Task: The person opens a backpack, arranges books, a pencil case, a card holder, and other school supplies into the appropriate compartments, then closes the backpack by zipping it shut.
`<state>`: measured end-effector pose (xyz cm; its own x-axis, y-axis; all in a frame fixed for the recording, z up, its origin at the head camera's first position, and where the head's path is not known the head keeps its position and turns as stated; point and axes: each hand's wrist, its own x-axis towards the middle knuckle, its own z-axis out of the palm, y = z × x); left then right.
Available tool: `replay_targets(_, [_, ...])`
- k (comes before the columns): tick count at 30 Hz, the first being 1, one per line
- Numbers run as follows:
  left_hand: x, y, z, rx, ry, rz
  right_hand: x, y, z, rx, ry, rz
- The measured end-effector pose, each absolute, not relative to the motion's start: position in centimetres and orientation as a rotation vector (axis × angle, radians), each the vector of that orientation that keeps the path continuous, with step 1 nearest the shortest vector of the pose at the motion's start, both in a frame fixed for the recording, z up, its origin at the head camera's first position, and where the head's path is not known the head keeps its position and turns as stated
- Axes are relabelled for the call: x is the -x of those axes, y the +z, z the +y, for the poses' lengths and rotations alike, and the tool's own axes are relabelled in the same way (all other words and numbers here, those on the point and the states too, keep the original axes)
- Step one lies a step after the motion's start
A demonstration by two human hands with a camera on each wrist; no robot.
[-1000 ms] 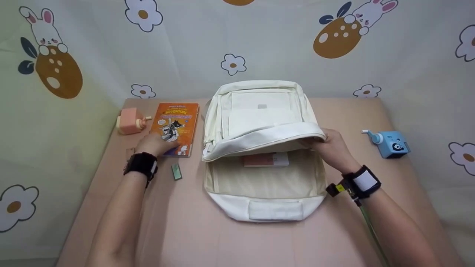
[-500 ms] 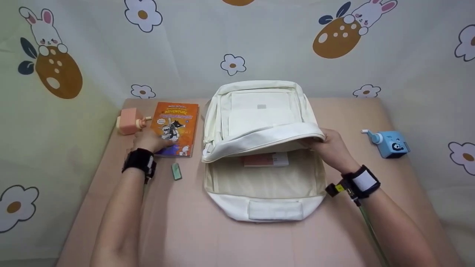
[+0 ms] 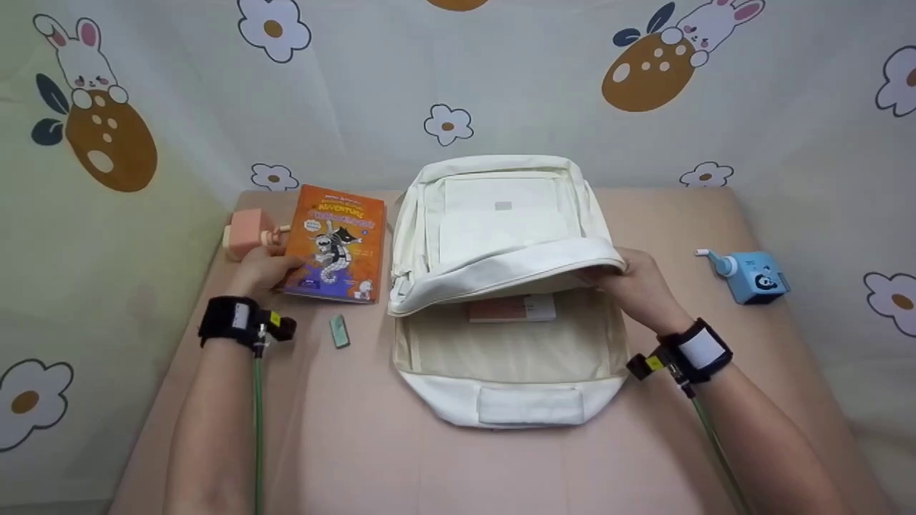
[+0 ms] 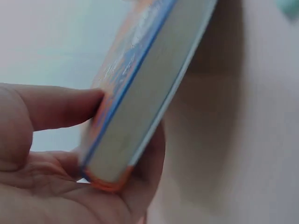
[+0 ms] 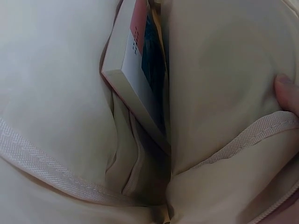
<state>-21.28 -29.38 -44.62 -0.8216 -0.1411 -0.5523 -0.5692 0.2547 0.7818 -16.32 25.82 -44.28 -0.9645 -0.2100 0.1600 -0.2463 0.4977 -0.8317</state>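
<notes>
My left hand [image 3: 263, 272] grips an orange book [image 3: 336, 243] by its left edge, thumb on the cover and fingers beneath. In the left wrist view the book [image 4: 135, 93] is tilted above the table, its page edges facing the camera. A white backpack [image 3: 501, 214] lies in the middle, mouth toward me. My right hand [image 3: 640, 286] pinches the right side of its front flap and holds it raised. Inside the bag a pink-and-white book [image 3: 512, 309] shows; the right wrist view has this book [image 5: 135, 70] between the fabric walls, with a fingertip [image 5: 286, 91] on the lining.
A pink pencil sharpener [image 3: 249, 232] with a crank stands left of the orange book. A small green eraser [image 3: 339, 331] lies between the left wrist and the backpack. On the right stands a blue crank sharpener [image 3: 757, 277]. A patterned curtain [image 3: 372, 86] hangs behind the table.
My left hand has slid to the orange book's left edge, and its wrist has turned. The book has risen and tilted. My right hand keeps the flap raised.
</notes>
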Motion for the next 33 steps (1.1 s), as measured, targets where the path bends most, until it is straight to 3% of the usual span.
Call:
replay_targets(7, [20.9,-44.9,-28.7,0.67,1.907,1.965,16.3,-44.3,25.9,-0.395,1.527,-2.691])
replay_targets(21, [19.0,-43.7,-28.4,0.451,2.182,1.958,16.2,-44.5,26.0,-0.385,1.476,-2.705])
replay_targets(33, [15.3,-37.9,-24.6,-0.11,2.318,1.734,16.4,-44.3,25.9,-0.402,1.515,-2.686])
